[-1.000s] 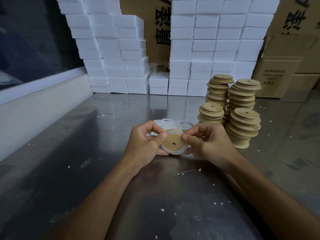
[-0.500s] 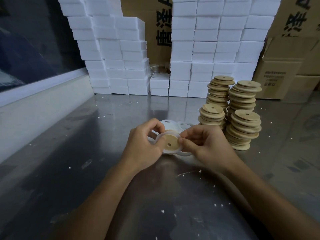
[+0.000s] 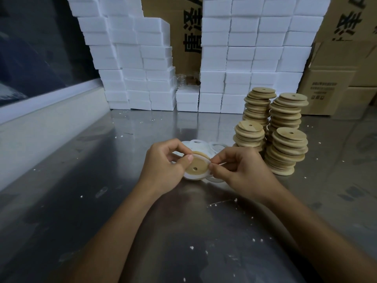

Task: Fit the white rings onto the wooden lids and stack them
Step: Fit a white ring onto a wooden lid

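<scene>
Between both hands sits a round wooden lid with a small centre hole, tilted toward me. A white ring wraps its lower and left rim. My left hand grips the lid's left edge, thumb on its face. My right hand pinches the ring at the lid's right edge. Loose white rings lie on the table just behind my hands. Several stacks of wooden lids stand to the right, a shorter stack nearest the rings.
The steel table carries scattered white crumbs. White foam blocks are piled along the back. Cardboard boxes stand at the back right. A low white wall runs along the left side.
Both hands have turned the lid and worked the ring further around its rim; the lid now tilts more toward me. The stacks have not moved.
</scene>
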Demonstrator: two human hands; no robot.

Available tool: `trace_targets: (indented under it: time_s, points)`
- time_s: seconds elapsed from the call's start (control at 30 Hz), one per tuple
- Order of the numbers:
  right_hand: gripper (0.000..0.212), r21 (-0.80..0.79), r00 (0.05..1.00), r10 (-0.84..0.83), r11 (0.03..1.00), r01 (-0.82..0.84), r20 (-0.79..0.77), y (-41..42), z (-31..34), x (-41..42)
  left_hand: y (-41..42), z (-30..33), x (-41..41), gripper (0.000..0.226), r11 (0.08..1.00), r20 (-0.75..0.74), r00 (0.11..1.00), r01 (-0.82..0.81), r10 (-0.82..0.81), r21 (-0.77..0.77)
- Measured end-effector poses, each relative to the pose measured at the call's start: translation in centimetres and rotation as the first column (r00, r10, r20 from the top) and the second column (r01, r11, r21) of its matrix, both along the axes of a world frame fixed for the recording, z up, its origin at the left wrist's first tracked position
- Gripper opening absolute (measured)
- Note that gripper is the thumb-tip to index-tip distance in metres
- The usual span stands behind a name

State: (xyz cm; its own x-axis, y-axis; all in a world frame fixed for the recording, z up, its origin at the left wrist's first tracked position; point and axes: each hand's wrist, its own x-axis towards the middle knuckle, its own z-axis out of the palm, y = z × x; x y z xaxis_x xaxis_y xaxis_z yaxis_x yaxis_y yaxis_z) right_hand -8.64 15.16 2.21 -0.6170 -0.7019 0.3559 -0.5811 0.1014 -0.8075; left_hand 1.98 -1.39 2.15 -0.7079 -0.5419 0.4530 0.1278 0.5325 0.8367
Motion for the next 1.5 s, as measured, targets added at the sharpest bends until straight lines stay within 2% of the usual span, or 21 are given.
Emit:
trace_targets:
  time_s: [0.3,0.4,0.53,0.63,0.7,0.83,0.97,1.1,1.17,1.3,1.5]
  points:
    - [0.013,0.009,0.999,0.011,1.000,-0.010,-0.037,-0.1,-0.1,-0.1,-0.2,-0.4,-0.2,0.032,0.997,0.002,1.000,0.004,-0.004,0.078]
    - [0.013,-0.002,1.000,0.012,1.000,-0.012,-0.019,-0.2,-0.4,-0.1,-0.1,-0.4,-0.1,0.031,0.988,-0.003,1.000,-0.009,0.009,0.156]
    - [0.006,-0.065,0.992,-0.006,0.998,0.015,0.124,-0.3,-0.7,-0.1,0.4,-0.5,-0.2,0.030,0.949,0.003,1.000,-0.005,0.004,0.316]
    - [0.005,-0.088,0.971,-0.014,0.995,0.036,0.237,-0.2,-0.9,-0.2,0.5,-0.5,-0.2,0.029,0.942,0.024,1.000,-0.006,-0.002,0.335]
    - [0.004,-0.073,0.977,-0.017,0.997,0.033,0.215,-0.1,-0.9,-0.2,0.4,-0.5,-0.3,0.026,0.961,0.018,1.000,-0.008,0.003,0.276]
    - [0.005,-0.045,0.990,-0.026,0.998,0.033,0.138,-0.2,-0.9,-0.2,0.3,-0.4,-0.1,0.030,1.000,0.001,1.000,-0.026,0.026,-0.018]
    - [0.009,-0.020,0.997,-0.028,0.999,0.030,0.070,-0.2,-1.0,-0.3,0.7,-0.4,0.0,0.015,0.914,-0.073,0.997,-0.017,-0.014,-0.405]
    - [0.010,-0.006,0.998,-0.016,1.000,0.016,-0.058,-0.3,-0.9,-0.1,0.7,-0.4,-0.2,0.006,0.856,-0.073,0.996,0.000,-0.044,-0.517]
    - [0.007,-0.029,0.995,-0.030,0.999,0.028,-0.091,-0.3,-0.9,-0.2,0.6,-0.4,-0.1,0.003,0.880,-0.075,0.996,0.002,-0.043,-0.476]
    - [0.005,-0.097,0.999,-0.046,0.994,0.046,0.007,-0.4,-0.8,-0.6,0.5,-0.6,-0.5,0.020,0.983,-0.051,0.998,-0.030,0.021,-0.181]
    - [0.006,-0.047,1.000,0.005,0.999,-0.005,-0.008,0.1,-0.2,-0.9,0.3,-0.7,-0.6,0.038,0.991,-0.004,0.999,0.047,-0.047,0.128]
